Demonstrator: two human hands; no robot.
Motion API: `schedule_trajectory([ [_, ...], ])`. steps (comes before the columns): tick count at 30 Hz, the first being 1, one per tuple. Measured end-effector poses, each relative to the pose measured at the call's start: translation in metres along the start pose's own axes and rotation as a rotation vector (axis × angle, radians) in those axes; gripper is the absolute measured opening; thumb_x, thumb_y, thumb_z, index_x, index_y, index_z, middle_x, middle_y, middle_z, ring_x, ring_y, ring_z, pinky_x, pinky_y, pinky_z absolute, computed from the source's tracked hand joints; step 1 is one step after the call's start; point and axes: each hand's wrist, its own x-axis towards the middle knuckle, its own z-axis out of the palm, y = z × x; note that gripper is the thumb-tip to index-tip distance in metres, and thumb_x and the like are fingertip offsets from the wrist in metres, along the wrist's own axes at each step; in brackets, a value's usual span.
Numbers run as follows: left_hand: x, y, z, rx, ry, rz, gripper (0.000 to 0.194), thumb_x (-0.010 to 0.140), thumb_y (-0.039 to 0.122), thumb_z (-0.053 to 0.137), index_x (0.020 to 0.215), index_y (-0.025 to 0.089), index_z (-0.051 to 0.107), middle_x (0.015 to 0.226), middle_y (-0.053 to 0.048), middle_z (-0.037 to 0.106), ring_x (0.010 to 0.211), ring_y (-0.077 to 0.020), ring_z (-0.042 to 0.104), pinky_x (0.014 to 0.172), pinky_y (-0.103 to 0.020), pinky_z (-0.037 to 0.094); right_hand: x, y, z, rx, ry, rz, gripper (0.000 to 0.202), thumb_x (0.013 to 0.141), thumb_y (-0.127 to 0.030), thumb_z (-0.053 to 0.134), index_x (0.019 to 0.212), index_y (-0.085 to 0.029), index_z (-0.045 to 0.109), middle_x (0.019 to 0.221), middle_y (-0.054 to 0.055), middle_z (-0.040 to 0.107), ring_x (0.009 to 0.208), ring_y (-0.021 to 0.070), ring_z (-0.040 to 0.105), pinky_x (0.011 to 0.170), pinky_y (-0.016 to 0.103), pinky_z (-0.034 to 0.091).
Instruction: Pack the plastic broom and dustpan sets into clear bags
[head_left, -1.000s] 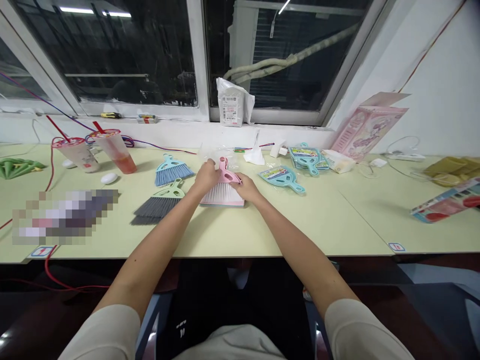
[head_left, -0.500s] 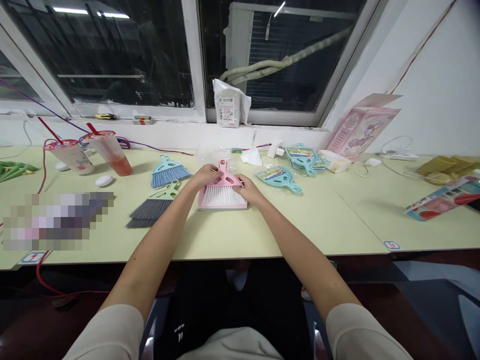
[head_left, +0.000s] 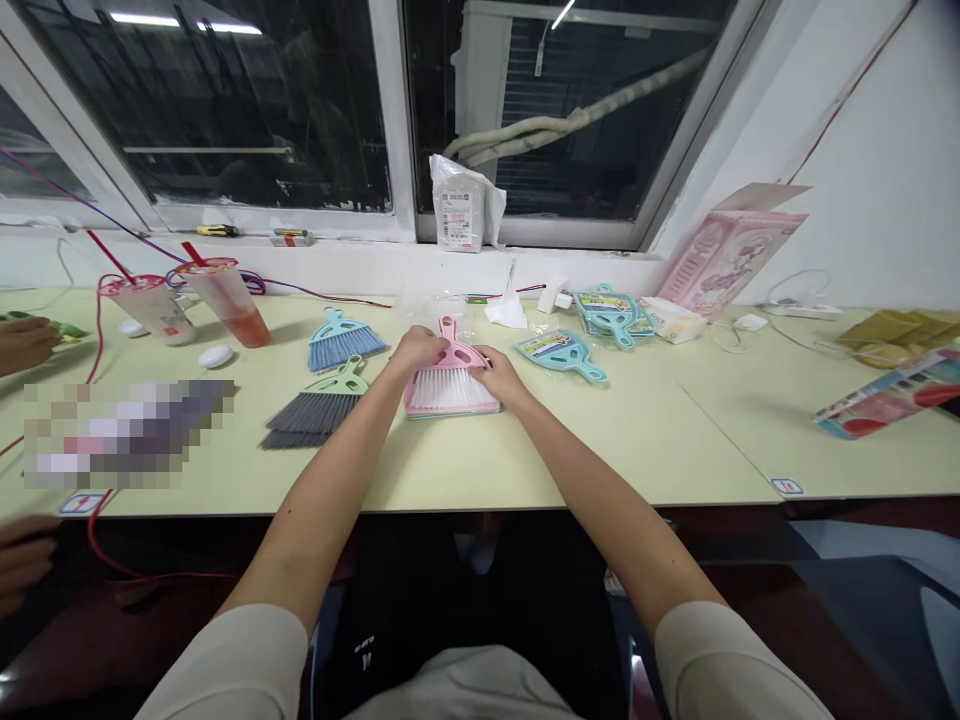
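A pink brush with white bristles [head_left: 451, 390] lies on a pink dustpan [head_left: 491, 406] on the table in front of me, its handle pointing to the window. My left hand [head_left: 421, 350] grips the set at its upper left, and my right hand [head_left: 495, 376] grips its right side. Left of them are a blue brush [head_left: 343, 345] and green-handled brushes with grey bristles [head_left: 315, 410]. On the right lie a teal set in clear wrap [head_left: 562, 355] and a stack of teal sets [head_left: 611, 315].
Two drink cups [head_left: 238, 308] [head_left: 156, 310] and a white oval object [head_left: 216, 357] stand on the left. Another person's hands [head_left: 26, 345] show at the left edge. A pink box [head_left: 735, 250] and a tissue pack [head_left: 673, 318] are at the back right.
Another person's hands have come into view at the left edge. The whole view has shifted slightly. My hands keep their hold, and the pink set is tilted a little.
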Motion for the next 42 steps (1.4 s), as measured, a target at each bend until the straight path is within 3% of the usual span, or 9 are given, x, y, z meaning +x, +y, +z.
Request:
schedule_trajectory([
  [8, -0.003, 0.001, 0.005, 0.121, 0.07, 0.025, 0.011, 0.07, 0.028, 0.069, 0.065, 0.02, 0.062, 0.065, -0.007, 0.066, 0.065, -0.0204, 0.06, 0.061, -0.031, 0.04, 0.001, 0.003, 0.003, -0.008, 0.035, -0.016, 0.044, 0.074, -0.016, 0.068, 0.117, -0.02, 0.073, 0.122, 0.006, 0.073, 0.116, 0.0251, 0.066, 0.109, 0.042, 0.048],
  [16, -0.013, 0.0, 0.008, 0.104, 0.109, 0.07, 0.013, 0.075, 0.033, 0.066, 0.069, 0.022, 0.065, 0.071, -0.006, 0.07, 0.07, -0.0212, 0.063, 0.066, -0.031, 0.043, -0.006, -0.001, 0.002, 0.005, 0.02, -0.041, 0.045, 0.076, -0.018, 0.067, 0.121, -0.022, 0.072, 0.125, 0.005, 0.073, 0.119, 0.0246, 0.065, 0.11, 0.044, 0.047],
  [26, -0.029, 0.003, 0.008, 0.22, 0.193, 0.098, 0.032, 0.089, 0.048, 0.06, 0.075, 0.021, 0.068, 0.078, -0.009, 0.071, 0.075, -0.0218, 0.063, 0.07, -0.03, 0.041, -0.012, -0.009, 0.005, -0.048, 0.01, -0.068, 0.047, 0.079, -0.018, 0.064, 0.126, -0.024, 0.071, 0.126, 0.005, 0.072, 0.119, 0.0249, 0.064, 0.11, 0.043, 0.047],
  [32, -0.037, 0.009, 0.006, 0.295, 0.265, 0.177, 0.034, 0.092, 0.044, 0.058, 0.071, 0.02, 0.07, 0.077, -0.011, 0.071, 0.076, -0.0233, 0.063, 0.071, -0.032, 0.04, -0.012, -0.007, 0.006, -0.172, 0.084, -0.11, 0.05, 0.079, -0.021, 0.069, 0.128, -0.025, 0.072, 0.123, 0.008, 0.069, 0.125, 0.0287, 0.059, 0.114, 0.048, 0.043],
  [42, -0.055, 0.026, -0.006, 0.234, 0.352, 0.318, 0.034, 0.101, 0.044, 0.05, 0.098, 0.018, 0.073, 0.097, -0.011, 0.075, 0.091, -0.0238, 0.066, 0.081, -0.031, 0.043, -0.018, -0.036, 0.002, -0.045, 0.163, -0.23, 0.05, 0.08, -0.026, 0.066, 0.13, -0.024, 0.068, 0.137, 0.007, 0.067, 0.131, 0.0271, 0.059, 0.119, 0.045, 0.041],
])
